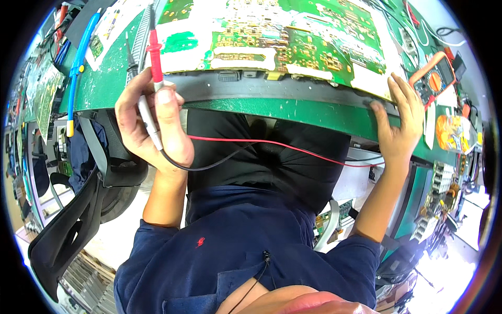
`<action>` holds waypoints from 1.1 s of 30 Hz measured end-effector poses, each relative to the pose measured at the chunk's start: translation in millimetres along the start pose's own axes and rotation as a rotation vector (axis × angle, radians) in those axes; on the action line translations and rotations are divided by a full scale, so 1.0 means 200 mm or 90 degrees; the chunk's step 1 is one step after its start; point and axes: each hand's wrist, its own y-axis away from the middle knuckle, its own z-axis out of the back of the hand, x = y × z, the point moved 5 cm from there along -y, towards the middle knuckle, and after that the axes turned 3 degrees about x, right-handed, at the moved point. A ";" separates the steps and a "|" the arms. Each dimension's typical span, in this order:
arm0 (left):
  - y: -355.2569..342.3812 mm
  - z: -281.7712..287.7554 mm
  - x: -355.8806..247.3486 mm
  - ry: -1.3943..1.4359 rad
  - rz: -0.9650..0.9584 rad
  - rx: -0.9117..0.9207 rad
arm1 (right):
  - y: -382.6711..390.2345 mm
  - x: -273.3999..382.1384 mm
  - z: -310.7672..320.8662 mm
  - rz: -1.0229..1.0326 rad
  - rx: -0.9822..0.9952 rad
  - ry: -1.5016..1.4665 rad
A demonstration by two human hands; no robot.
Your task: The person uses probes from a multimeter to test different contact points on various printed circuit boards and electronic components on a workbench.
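Observation:
My left hand (157,118) is closed around two multimeter probes. The red probe (155,55) points up between thumb and fingers, and the black probe (148,118) with its grey grip slants across the palm. A large green circuit board (308,52) lies in front of me, its near edge just ahead of the hands. My right hand (401,118) rests at the board's right near corner, fingers stretched and thumb apart, with no tool in it. Red and black test leads (272,141) hang across my lap from the probes toward the right.
An orange-framed multimeter (433,81) lies right of the board. The green bench edge (293,112) runs before my lap. To the left are a blue rod-like tool (78,68) and another circuit board (49,99). A black chair (78,214) stands at the left.

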 end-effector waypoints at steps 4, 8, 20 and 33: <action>-0.06 0.03 0.03 -0.014 -0.003 -0.035 | -0.10 0.19 -0.03 0.077 -0.016 -0.095; -0.10 0.10 0.05 -0.046 -0.012 -0.076 | -0.19 0.25 -0.12 0.074 0.044 -0.125; -0.10 0.14 0.12 -0.167 -0.050 -0.093 | -0.25 0.22 -0.13 0.086 0.151 -0.091; -0.09 0.14 0.12 -0.144 -0.016 -0.090 | -0.23 0.17 -0.17 0.170 0.070 0.028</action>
